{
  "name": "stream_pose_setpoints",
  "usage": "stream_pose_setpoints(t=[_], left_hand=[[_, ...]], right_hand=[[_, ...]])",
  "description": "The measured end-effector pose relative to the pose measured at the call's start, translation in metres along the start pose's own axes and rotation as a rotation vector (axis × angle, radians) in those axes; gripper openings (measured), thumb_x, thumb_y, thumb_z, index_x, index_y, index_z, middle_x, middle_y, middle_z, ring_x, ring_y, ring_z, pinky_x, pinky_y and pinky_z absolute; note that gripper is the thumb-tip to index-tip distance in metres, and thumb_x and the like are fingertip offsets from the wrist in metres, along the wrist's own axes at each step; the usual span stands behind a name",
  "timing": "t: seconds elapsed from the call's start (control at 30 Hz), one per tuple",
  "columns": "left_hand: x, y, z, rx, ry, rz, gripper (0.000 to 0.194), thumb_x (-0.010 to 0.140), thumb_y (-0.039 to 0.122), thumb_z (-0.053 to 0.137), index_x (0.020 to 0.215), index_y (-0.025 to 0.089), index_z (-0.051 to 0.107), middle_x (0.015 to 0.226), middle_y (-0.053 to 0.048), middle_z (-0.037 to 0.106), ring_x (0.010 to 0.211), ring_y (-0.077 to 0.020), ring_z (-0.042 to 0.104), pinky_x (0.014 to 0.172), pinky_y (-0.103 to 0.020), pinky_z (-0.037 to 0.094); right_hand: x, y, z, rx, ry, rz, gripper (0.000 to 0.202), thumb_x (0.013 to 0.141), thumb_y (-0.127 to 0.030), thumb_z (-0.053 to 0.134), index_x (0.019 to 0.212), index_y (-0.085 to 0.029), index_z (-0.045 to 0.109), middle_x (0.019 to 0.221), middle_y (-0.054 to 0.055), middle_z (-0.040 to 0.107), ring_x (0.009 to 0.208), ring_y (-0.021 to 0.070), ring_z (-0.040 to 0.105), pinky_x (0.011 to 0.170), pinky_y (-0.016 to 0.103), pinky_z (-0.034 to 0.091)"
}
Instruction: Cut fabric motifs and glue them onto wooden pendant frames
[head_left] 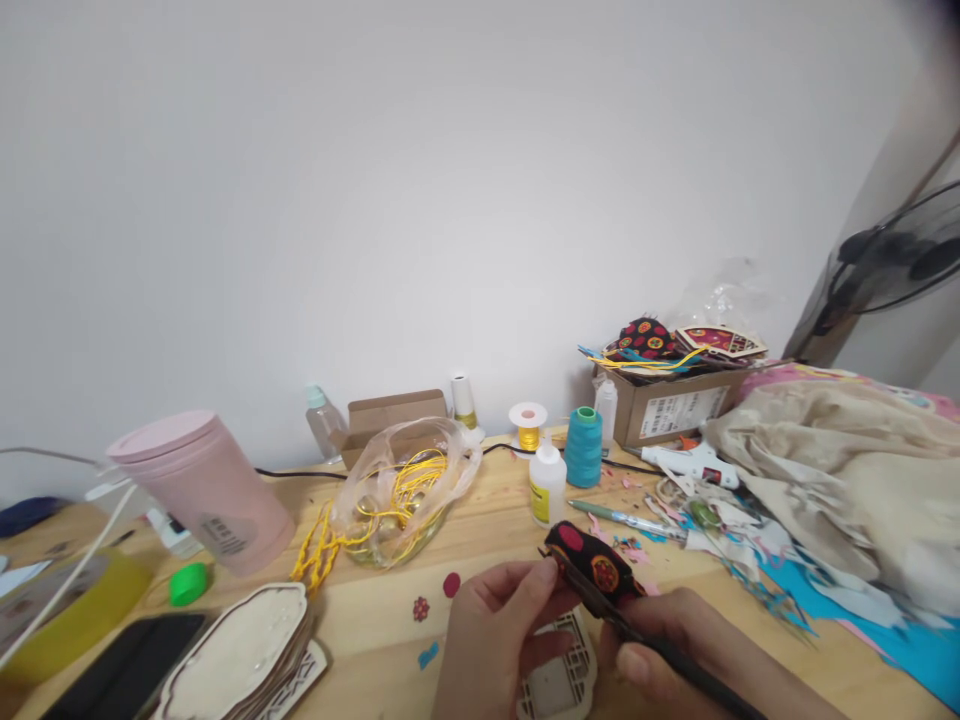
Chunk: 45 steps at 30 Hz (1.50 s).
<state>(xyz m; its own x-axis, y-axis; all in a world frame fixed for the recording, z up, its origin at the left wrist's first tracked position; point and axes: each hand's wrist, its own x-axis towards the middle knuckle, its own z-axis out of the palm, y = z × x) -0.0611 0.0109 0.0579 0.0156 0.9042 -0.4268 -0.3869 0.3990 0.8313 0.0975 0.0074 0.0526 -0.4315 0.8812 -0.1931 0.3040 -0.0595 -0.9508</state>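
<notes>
Low in the centre, my left hand (510,620) pinches the edge of a dark cloth piece (585,560) with red and orange round patterns. My right hand (667,640) is closed around a long dark tool (637,630), whose tip lies against the cloth near my left fingertips. What kind of tool it is cannot be made out. Beneath the hands, partly hidden, lies a pale wooden lattice piece (562,675). On the table to the left of my left hand are a dark red disc (451,585), a small red flower shape (421,608) and a small blue piece (428,655).
Glue bottle (548,490), teal thread cone (584,448) and pen (622,518) stand or lie beyond the hands. Scraps, a glue gun (694,462) and a full cardboard box (667,412) are right. Left are a pink tumbler (206,490), stacked wooden plates (236,650) and a phone (127,665).
</notes>
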Motion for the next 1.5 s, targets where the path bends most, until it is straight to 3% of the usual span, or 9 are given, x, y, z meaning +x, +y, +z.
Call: stream_pose_setpoints(t=[0.17,0.27,0.4,0.5,0.93,1.5], left_hand=[[-0.005,0.005,0.004,0.084,0.122,0.073,0.015,0.059,0.026,0.067,0.061,0.011,0.066,0.065,-0.009,0.071,0.066,-0.0202,0.065,0.047,-0.021,0.045],[-0.004,0.006,0.006,0.115,0.147,0.083,0.016,0.057,0.026,0.069,0.06,0.011,0.066,0.064,-0.01,0.072,0.065,-0.0213,0.066,0.044,-0.021,0.045],[-0.002,0.003,0.006,0.101,0.141,0.091,0.018,0.056,0.028,0.069,0.06,0.011,0.066,0.066,-0.011,0.072,0.066,-0.0231,0.066,0.044,-0.022,0.045],[-0.003,0.003,0.007,0.109,0.131,0.096,0.018,0.059,0.029,0.067,0.061,0.01,0.066,0.068,-0.012,0.072,0.067,-0.0228,0.066,0.047,-0.023,0.046],[-0.005,0.003,0.008,0.13,0.12,0.107,0.018,0.061,0.029,0.065,0.062,0.011,0.066,0.071,-0.012,0.072,0.069,-0.0229,0.065,0.049,-0.024,0.046],[-0.002,0.003,0.005,0.118,0.095,0.117,0.02,0.063,0.029,0.063,0.066,0.009,0.066,0.072,-0.012,0.072,0.071,-0.0224,0.066,0.05,-0.024,0.047]], right_hand=[[-0.002,-0.014,0.002,-0.031,-0.037,0.007,0.052,0.066,-0.064,0.046,0.056,-0.014,0.056,0.047,-0.003,0.037,0.04,0.0092,0.035,0.037,0.02,0.03],[-0.001,-0.012,0.001,-0.05,-0.04,0.006,0.051,0.066,-0.065,0.045,0.056,-0.016,0.054,0.046,-0.004,0.032,0.039,0.0084,0.03,0.036,0.021,0.025],[0.0,-0.008,0.002,-0.096,-0.044,-0.039,0.053,0.063,-0.069,0.042,0.052,-0.018,0.043,0.047,-0.006,0.023,0.043,0.0077,0.02,0.038,0.023,0.013],[-0.001,-0.012,0.004,-0.081,-0.056,-0.101,0.054,0.06,-0.071,0.041,0.053,-0.018,0.038,0.052,-0.005,0.026,0.046,0.008,0.021,0.04,0.023,0.014],[0.0,-0.013,0.005,-0.068,-0.087,-0.176,0.056,0.067,-0.07,0.034,0.057,-0.016,0.043,0.054,-0.003,0.03,0.047,0.0084,0.025,0.038,0.02,0.018],[0.002,-0.003,0.005,-0.117,-0.055,-0.142,0.05,0.07,-0.064,0.038,0.058,-0.016,0.042,0.053,-0.004,0.029,0.047,0.0083,0.024,0.038,0.021,0.015]])
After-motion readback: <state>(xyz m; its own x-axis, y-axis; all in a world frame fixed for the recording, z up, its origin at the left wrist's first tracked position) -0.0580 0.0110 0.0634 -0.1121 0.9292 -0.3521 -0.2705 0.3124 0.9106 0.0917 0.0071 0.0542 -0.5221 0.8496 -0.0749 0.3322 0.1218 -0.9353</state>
